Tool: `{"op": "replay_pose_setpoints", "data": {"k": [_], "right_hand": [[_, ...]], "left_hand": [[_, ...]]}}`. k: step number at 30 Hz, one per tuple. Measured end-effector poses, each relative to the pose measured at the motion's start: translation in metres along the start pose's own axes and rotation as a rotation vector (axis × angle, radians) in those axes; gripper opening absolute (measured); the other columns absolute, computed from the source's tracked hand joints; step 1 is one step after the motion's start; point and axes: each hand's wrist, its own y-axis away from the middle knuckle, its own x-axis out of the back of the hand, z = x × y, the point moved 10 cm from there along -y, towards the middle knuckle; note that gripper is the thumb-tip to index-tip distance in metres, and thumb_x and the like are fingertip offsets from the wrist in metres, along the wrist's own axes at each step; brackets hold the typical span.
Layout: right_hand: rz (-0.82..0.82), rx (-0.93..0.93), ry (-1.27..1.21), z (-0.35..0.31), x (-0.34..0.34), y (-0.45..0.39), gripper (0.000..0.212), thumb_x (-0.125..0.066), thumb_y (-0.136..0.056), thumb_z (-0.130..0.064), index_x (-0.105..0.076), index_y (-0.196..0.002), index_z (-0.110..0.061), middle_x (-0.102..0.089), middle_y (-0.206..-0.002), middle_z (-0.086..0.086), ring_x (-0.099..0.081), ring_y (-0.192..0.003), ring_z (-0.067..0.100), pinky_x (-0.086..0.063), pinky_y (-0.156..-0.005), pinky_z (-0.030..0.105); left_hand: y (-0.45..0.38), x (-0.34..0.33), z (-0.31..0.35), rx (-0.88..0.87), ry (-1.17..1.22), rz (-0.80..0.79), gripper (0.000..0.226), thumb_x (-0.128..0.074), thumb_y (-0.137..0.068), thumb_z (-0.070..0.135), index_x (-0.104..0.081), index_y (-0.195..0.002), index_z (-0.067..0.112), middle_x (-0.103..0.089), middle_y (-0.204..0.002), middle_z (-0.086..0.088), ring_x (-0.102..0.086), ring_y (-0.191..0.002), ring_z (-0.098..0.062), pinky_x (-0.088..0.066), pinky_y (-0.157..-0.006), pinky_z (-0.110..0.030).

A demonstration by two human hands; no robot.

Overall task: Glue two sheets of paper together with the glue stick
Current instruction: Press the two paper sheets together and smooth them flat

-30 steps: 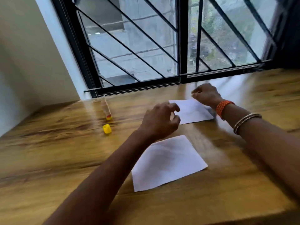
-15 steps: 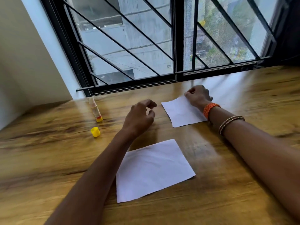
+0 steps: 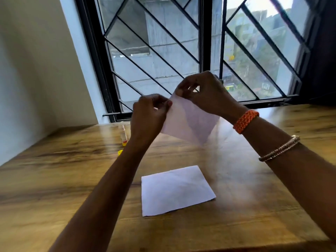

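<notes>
Fingertips of the left hand (image 3: 148, 113) and right hand (image 3: 203, 91) pinch the top edge of a raised paper sheet (image 3: 190, 122), held above a wooden table (image 3: 54, 179). A second sheet (image 3: 176, 190) lies flat below. The glue stick (image 3: 123, 135) stands behind the left wrist, beside its yellow cap (image 3: 120, 152).

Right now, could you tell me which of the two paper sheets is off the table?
The far sheet, pinched by the left hand and right hand; the near sheet lies flat.

Paper sheet (image 3: 189, 122) between both hands (image 3: 174, 104)
</notes>
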Motion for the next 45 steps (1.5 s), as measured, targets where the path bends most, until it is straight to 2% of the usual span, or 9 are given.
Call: {"op": "replay_pose_setpoints", "data": {"k": [3, 6, 10, 15, 21, 26, 36, 41, 45], "right_hand": [[0.005, -0.124, 0.045, 0.0, 0.006, 0.013, 0.035, -0.067, -0.078, -0.052, -0.066, -0.104, -0.028, -0.066, -0.099, -0.008, -0.057, -0.098, 0.013, -0.039, -0.098, 0.045], [0.011, -0.334, 0.02, 0.022, 0.009, 0.044, 0.06, -0.065, -0.078, -0.057, -0.06, -0.116, -0.011, -0.062, -0.112, 0.008, -0.055, -0.105, 0.023, -0.042, -0.086, 0.034], [-0.2, -0.668, -0.474, 0.049, -0.035, 0.105, 0.037, -0.068, -0.084, -0.036, -0.067, -0.093, 0.0, -0.068, -0.091, 0.017, -0.063, -0.074, 0.021, -0.052, -0.061, 0.026], [-0.189, -0.924, -0.609, 0.072, -0.056, 0.144, 0.051, -0.075, -0.079, -0.021, -0.057, -0.12, 0.004, -0.062, -0.113, 0.014, -0.062, -0.078, 0.015, -0.05, -0.043, 0.017], [-0.255, -1.019, -0.596, 0.083, -0.063, 0.161, 0.018, -0.074, -0.079, -0.012, -0.065, -0.092, -0.005, -0.063, -0.089, 0.004, -0.062, -0.071, 0.01, -0.054, -0.046, 0.016], [-0.272, -1.024, -0.575, 0.077, -0.069, 0.169, 0.011, -0.075, -0.078, -0.011, -0.065, -0.08, -0.007, -0.056, -0.085, 0.0, -0.062, -0.071, 0.009, -0.054, -0.046, 0.016], [-0.261, -0.997, -0.518, 0.076, -0.073, 0.179, 0.018, -0.078, -0.075, -0.014, -0.064, -0.079, -0.004, -0.058, -0.092, 0.009, -0.062, -0.058, 0.014, -0.055, -0.048, 0.019], [-0.26, -1.01, -0.517, 0.074, -0.079, 0.18, 0.032, -0.077, -0.076, -0.017, -0.061, -0.099, -0.002, -0.058, -0.095, 0.008, -0.066, -0.071, 0.016, -0.061, -0.069, 0.031], [-0.231, -1.012, -0.544, 0.07, -0.079, 0.186, 0.023, -0.076, -0.076, -0.013, -0.058, -0.085, -0.002, -0.056, -0.092, 0.008, -0.064, -0.073, 0.018, -0.06, -0.058, 0.027]], "left_hand": [[0.02, 0.028, -0.018, 0.169, 0.161, 0.077, 0.011, -0.065, -0.082, 0.023, -0.073, -0.082, 0.015, -0.072, -0.078, -0.007, -0.068, -0.075, -0.02, -0.057, -0.07, -0.038], [0.049, 0.042, -0.049, 0.395, 0.395, 0.113, 0.008, -0.066, -0.083, 0.018, -0.069, -0.076, 0.018, -0.067, -0.068, 0.0, -0.064, -0.059, -0.011, -0.052, -0.049, -0.026], [0.089, 0.043, -0.072, 0.573, 0.501, 0.092, 0.007, -0.066, -0.083, 0.015, -0.066, -0.076, 0.018, -0.067, -0.073, -0.001, -0.064, -0.06, -0.011, -0.048, -0.041, -0.016], [0.122, 0.032, -0.09, 0.751, 0.515, -0.053, 0.001, -0.061, -0.086, 0.01, -0.061, -0.087, 0.01, -0.064, -0.076, -0.007, -0.064, -0.051, -0.011, -0.051, -0.041, -0.018], [0.134, 0.042, -0.118, 0.841, 0.361, -0.141, 0.022, -0.049, -0.092, 0.016, -0.047, -0.111, 0.006, -0.059, -0.099, -0.016, -0.06, -0.076, -0.021, -0.054, -0.069, -0.032], [0.15, 0.028, -0.112, 0.939, 0.361, -0.286, 0.008, -0.046, -0.092, 0.019, -0.045, -0.09, 0.012, -0.055, -0.095, -0.018, -0.059, -0.078, -0.024, -0.054, -0.065, -0.03], [0.152, 0.026, -0.11, 0.985, 0.41, -0.305, 0.02, -0.045, -0.093, 0.018, -0.04, -0.11, 0.01, -0.054, -0.118, -0.027, -0.059, -0.092, -0.03, -0.054, -0.072, -0.032], [0.154, 0.027, -0.111, 0.988, 0.433, -0.3, 0.036, -0.046, -0.092, 0.018, -0.038, -0.126, 0.008, -0.053, -0.121, -0.027, -0.059, -0.1, -0.032, -0.054, -0.067, -0.031], [0.158, 0.023, -0.107, 0.987, 0.442, -0.324, 0.038, -0.046, -0.092, 0.018, -0.036, -0.128, 0.01, -0.052, -0.121, -0.026, -0.058, -0.106, -0.032, -0.054, -0.068, -0.031]]}}
